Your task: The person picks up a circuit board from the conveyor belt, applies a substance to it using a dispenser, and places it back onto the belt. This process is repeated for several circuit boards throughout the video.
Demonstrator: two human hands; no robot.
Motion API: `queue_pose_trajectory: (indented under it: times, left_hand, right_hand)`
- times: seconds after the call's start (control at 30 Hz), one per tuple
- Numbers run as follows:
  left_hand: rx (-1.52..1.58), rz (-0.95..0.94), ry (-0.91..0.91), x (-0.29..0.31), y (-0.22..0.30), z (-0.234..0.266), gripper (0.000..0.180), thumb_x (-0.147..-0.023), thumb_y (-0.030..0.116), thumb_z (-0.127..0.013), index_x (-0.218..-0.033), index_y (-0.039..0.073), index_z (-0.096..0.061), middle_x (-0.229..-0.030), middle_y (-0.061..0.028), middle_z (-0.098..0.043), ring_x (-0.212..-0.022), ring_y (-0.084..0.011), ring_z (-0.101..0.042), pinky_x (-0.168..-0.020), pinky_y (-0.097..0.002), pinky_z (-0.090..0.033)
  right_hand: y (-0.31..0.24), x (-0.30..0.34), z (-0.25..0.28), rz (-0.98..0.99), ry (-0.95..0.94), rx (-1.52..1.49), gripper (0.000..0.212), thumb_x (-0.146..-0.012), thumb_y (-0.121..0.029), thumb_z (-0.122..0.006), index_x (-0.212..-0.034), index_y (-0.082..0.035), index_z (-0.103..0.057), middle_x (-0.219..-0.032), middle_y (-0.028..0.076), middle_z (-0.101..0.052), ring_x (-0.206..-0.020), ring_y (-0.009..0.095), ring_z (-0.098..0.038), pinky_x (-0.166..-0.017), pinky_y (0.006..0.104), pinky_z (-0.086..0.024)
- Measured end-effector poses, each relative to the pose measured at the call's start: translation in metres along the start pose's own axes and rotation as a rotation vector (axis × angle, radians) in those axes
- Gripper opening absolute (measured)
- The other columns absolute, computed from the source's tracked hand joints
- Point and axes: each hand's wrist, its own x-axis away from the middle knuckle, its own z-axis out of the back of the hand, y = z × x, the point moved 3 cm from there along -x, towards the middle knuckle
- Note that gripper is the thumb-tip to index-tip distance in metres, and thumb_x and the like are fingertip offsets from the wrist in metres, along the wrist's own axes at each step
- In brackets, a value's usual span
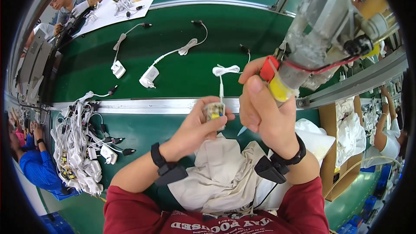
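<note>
My left hand (190, 128) is closed around an opened white power adapter (215, 109), with the circuit board and a yellow part showing in its housing. From the adapter a white cord (222, 87) runs away to a bundled loop on the belt. My right hand (273, 119) is raised to the right of it, its fingers closed at the lower end of a hanging glue gun (301, 63). The gun is grey and crusted with clear residue, with a red lever (269, 68) and a yellow collar (281, 91). Its tip is partly hidden by my hand.
Finished-looking adapters (149, 77) with bundled cords lie on the green belt (173, 86). A tangled heap of adapters (80, 143) lies at left, a beige cloth (216, 169) before me. A cardboard box (342, 182) stands at right. A co-worker (80, 0) sits at the far left.
</note>
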Motion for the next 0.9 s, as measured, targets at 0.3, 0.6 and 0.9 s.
queue_pose_trajectory:
  times: [0.3, 0.6, 0.9]
  left_hand:
    - [0.172, 0.081, -0.340, 0.030, -0.010, -0.021, 0.043, -0.092, 0.002, -0.046, -0.131, 0.009, -0.028, -0.130, -0.0122, -0.046, -0.115, -0.0205, -0.052, -0.075, -0.0318, -0.056]
    - [0.176, 0.029, -0.382, 0.035, -0.014, -0.007, 0.043, -0.092, 0.001, -0.045, -0.131, 0.010, -0.029, -0.132, -0.0114, -0.045, -0.117, -0.0201, -0.050, -0.081, -0.0343, -0.056]
    - [0.195, 0.033, -0.395, 0.039, -0.009, 0.001, 0.043, -0.092, 0.001, -0.045, -0.131, 0.011, -0.030, -0.131, -0.0110, -0.045, -0.118, -0.0201, -0.050, -0.081, -0.0342, -0.055]
  right_hand:
    - [0.005, -0.013, -0.012, 0.053, 0.047, 0.015, 0.023, -0.095, -0.026, -0.048, -0.095, -0.003, -0.044, -0.050, -0.003, -0.036, -0.038, 0.003, -0.029, -0.035, 0.0205, -0.025]
    - [0.013, -0.012, -0.029, 0.106, 0.082, -0.013, 0.024, -0.094, -0.028, -0.050, -0.092, -0.006, -0.041, -0.049, -0.003, -0.035, -0.038, 0.003, -0.028, -0.035, 0.0204, -0.024]
    - [0.014, -0.014, -0.032, 0.093, -0.005, -0.103, 0.019, -0.093, -0.023, -0.052, -0.095, -0.005, -0.044, -0.057, -0.003, -0.041, -0.044, 0.003, -0.031, -0.039, 0.0200, -0.025]
